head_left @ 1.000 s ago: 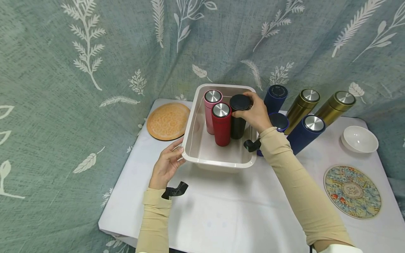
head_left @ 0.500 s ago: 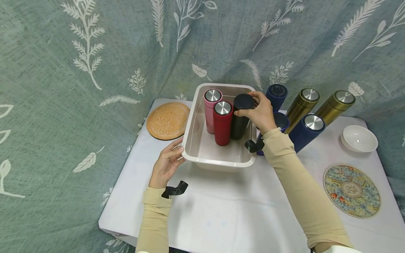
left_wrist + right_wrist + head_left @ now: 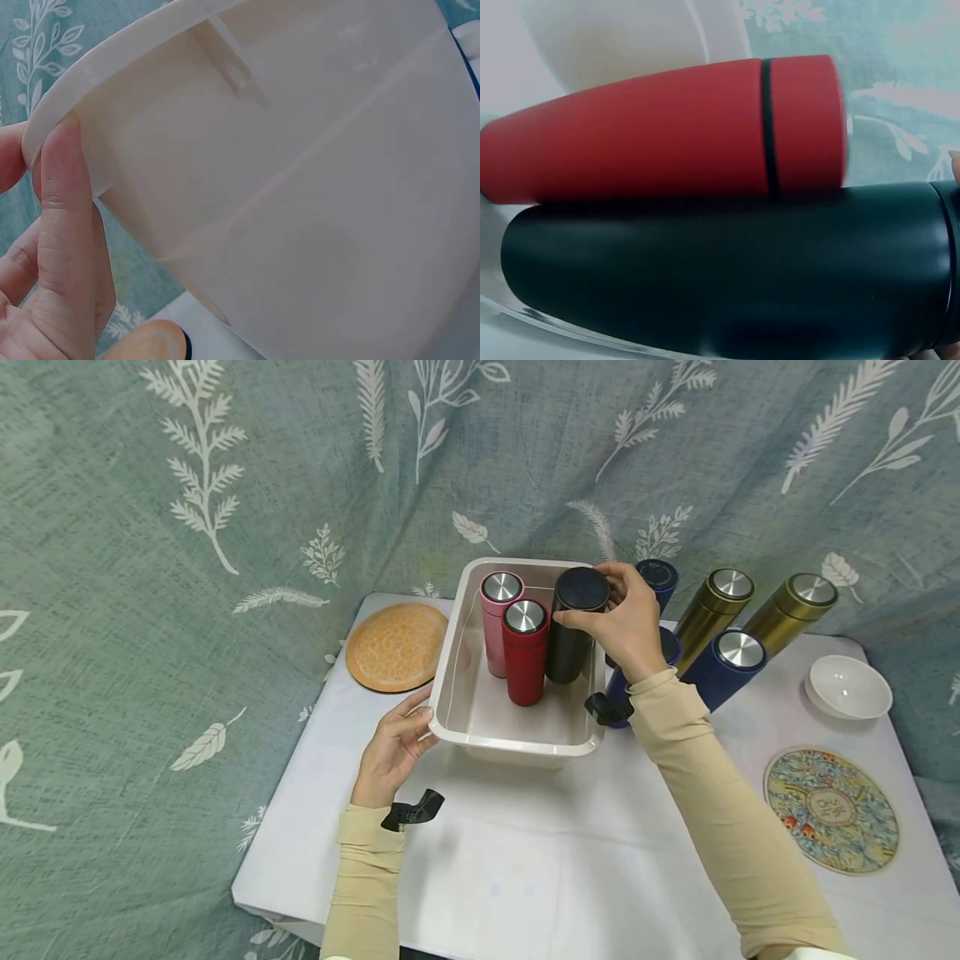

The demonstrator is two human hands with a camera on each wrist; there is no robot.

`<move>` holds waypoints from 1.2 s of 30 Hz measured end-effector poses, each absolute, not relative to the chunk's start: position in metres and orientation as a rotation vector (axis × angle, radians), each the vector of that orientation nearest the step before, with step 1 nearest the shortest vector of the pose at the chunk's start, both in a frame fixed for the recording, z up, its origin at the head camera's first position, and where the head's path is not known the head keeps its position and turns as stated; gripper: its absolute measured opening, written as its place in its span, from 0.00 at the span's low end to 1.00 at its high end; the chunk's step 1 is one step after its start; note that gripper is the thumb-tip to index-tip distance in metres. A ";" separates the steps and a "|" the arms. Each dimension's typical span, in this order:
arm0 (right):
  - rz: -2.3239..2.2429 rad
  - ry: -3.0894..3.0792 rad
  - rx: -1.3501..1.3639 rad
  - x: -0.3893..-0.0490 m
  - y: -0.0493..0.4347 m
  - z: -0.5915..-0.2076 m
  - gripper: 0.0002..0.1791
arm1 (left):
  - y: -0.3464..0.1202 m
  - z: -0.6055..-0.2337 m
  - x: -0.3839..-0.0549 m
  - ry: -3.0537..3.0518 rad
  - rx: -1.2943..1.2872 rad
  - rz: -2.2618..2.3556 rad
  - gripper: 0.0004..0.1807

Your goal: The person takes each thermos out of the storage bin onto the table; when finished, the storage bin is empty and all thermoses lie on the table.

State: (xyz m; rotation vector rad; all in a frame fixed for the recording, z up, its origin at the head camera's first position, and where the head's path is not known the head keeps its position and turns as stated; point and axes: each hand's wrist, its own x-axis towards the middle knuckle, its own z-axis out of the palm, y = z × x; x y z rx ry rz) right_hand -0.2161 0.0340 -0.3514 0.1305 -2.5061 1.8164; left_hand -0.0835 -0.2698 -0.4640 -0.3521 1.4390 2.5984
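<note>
My right hand [image 3: 628, 618] grips a black vacuum flask [image 3: 568, 647] round its lid end, over the right side of a cream plastic tub [image 3: 517, 749]. In the right wrist view the black flask lies alongside a red flask [image 3: 667, 131], overlapping its edge. Fingertips show only at that frame's right border. Upright in the tub stand the red flask and a pink flask [image 3: 495, 631], both with silver lid tops. My left hand [image 3: 393, 750] holds the tub's front-left corner; the left wrist view has the thumb [image 3: 61, 217] against the rim [image 3: 112, 49].
Right of the tub stand blue flasks [image 3: 722, 672], partly behind the right arm, and two gold flasks [image 3: 701, 622]. Farther right are a white bowl [image 3: 849, 687] and a patterned round mat [image 3: 831, 810]. An orange round mat [image 3: 397, 647] lies left. A leaf-print curtain [image 3: 300, 485] hangs behind.
The black flask has risen somewhat and shifted right in my right hand, away from the red flask's top. My left hand stays on the tub corner.
</note>
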 end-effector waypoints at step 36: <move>1.982 -1.762 0.416 -0.133 0.054 -0.272 0.37 | -0.268 -0.463 -0.084 1.393 -0.332 2.624 0.21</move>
